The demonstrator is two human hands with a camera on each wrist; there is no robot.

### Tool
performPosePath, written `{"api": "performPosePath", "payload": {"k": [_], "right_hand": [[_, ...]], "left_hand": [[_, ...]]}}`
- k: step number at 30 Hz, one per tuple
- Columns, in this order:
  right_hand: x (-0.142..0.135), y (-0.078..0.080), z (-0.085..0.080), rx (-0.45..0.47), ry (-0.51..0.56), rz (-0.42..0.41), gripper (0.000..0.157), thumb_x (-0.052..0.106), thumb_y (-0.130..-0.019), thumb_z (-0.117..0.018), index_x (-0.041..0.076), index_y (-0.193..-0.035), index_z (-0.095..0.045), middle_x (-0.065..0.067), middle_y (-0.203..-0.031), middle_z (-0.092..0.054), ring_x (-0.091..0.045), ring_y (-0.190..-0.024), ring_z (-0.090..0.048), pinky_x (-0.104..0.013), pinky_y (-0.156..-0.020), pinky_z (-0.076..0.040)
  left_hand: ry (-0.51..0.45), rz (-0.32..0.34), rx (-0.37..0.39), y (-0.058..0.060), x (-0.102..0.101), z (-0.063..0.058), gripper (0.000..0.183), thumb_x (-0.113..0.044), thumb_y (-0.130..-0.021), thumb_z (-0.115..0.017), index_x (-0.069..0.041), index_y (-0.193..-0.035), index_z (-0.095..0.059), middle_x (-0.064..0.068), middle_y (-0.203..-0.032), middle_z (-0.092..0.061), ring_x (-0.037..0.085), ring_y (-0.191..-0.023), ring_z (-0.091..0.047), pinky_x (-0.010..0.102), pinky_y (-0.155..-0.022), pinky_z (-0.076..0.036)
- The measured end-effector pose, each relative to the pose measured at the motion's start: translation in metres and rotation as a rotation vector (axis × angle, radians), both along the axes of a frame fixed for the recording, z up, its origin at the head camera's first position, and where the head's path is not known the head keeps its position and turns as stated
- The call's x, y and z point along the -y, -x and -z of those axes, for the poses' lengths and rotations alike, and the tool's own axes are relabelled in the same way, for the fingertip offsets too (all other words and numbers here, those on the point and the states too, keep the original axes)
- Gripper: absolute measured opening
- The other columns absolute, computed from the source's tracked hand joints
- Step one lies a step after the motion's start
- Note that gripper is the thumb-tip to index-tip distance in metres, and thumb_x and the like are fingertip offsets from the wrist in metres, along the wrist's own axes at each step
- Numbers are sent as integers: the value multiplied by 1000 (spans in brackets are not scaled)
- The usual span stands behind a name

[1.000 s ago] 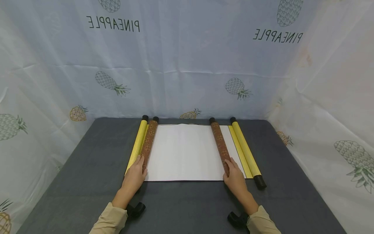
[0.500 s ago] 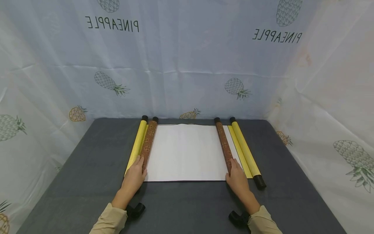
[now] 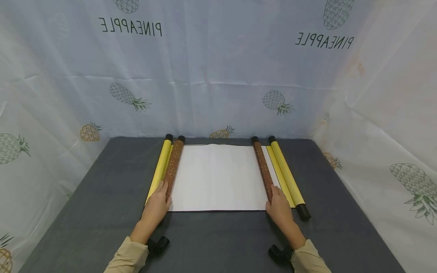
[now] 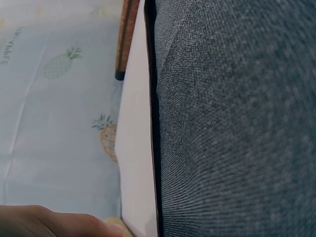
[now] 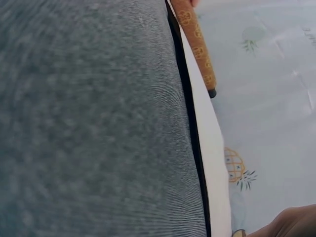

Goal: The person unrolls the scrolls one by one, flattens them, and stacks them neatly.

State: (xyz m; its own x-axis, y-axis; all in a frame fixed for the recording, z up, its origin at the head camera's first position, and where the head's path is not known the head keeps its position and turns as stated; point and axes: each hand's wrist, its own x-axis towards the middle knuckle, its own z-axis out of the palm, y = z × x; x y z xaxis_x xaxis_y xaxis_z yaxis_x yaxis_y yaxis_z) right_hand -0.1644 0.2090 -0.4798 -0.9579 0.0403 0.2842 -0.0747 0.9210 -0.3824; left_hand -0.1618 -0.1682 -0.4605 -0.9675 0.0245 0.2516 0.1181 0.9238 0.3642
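In the head view a white paper sheet with dark long edges lies flat on the table. Across its left end lies a brown patterned roll with a black cap. My left hand grips the near end of that roll, hiding its tip. A matching brown roll crosses the sheet's right part; my right hand holds it by its near end. The far brown roll also shows in each wrist view, left wrist and right wrist. Only part of each hand appears there.
Yellow rolls with black caps lie outside the brown ones, one at the left and one at the right. Beneath is a dark grey tabletop. White curtains printed with pineapples stand behind and at both sides.
My right hand has moved the right brown roll to the right, nearer the right yellow roll, baring more white paper. My left hand and its roll have stayed in place.
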Motion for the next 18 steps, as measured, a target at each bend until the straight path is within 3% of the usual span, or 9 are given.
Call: {"api": "performPosePath", "payload": {"k": [5, 18], "right_hand": [[-1, 1, -2, -12, 0, 12, 52, -4, -76, -65, -20, -123, -52, -37, -110, -57, -48, -99, -61, -56, -83, -54], [-4, -1, -2, 15, 39, 26, 50, -6, -78, -63, -18, -125, -49, -37, -110, -61, -49, -97, -63, -55, -81, -53]], "left_hand": [[0, -8, 9, 0, -1, 0, 51, 2, -81, -68, 18, -126, -52, 38, -132, -52, 47, -117, -59, 50, -88, -54], [-3, -6, -5, 0, -1, 1, 50, 2, -81, -68, 18, -126, -52, 38, -132, -52, 48, -113, -61, 49, -84, -56]]}}
